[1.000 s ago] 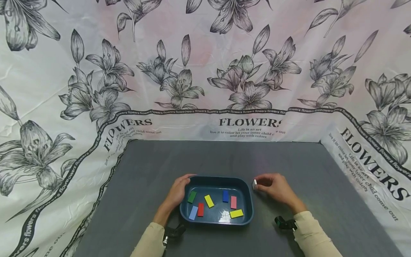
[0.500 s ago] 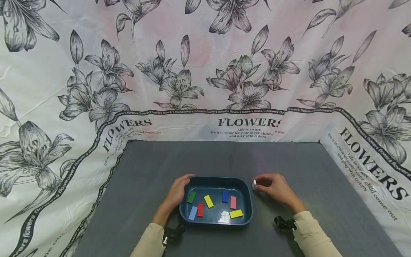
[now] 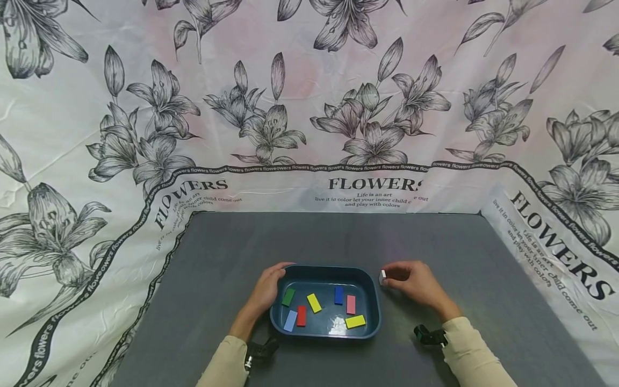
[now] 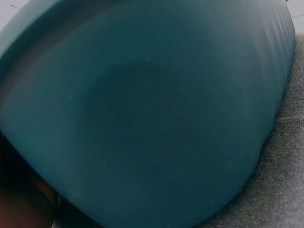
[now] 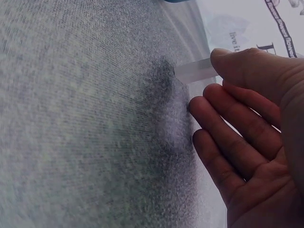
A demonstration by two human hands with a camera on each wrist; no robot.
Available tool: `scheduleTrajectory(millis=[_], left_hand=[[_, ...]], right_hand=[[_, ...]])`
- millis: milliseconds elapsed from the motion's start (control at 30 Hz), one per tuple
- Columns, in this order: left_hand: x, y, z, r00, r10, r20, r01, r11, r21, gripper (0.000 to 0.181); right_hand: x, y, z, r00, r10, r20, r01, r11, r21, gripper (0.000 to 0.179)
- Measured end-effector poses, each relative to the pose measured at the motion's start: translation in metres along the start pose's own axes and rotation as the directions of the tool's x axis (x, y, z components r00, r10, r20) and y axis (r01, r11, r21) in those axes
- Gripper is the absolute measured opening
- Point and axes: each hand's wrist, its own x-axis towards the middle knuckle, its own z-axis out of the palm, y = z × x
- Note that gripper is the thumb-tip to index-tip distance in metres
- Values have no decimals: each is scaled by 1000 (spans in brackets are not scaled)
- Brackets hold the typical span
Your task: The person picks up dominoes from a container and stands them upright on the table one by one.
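Note:
A dark blue tray stands on the grey tabletop with several coloured blocks spread over its floor. My left hand holds the tray at its far left corner. The tray's outer wall fills most of the left wrist view, where part of a finger shows at the lower left. Just right of the tray, my right hand pinches a small white block between thumb and fingers. In the right wrist view the white block sticks out past the thumb tip, close to the table cloth; the other fingers are slightly bent.
Inside the tray lie a green block, a light blue one, a red one, a dark blue one, a pink one and two yellow blocks. A flower-printed sheet surrounds the grey tabletop.

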Motion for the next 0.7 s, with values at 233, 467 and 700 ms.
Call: scheduleTrajectory(millis=[233, 467, 700], left_hand=[[0, 0, -1, 1000, 3, 2, -3, 1000, -7, 48], [-1, 1, -1, 1000, -13, -20, 13, 1000, -8, 47], [-1, 2, 0, 1000, -3, -17, 3, 999, -33, 46]], right_hand=[[-1, -2, -6, 1000, 7, 6, -7, 1000, -3, 37], [-1, -4, -18, 999, -25, 21, 25, 1000, 11, 42], [1, -5, -27, 999, -40, 20, 41, 999, -23, 45]])
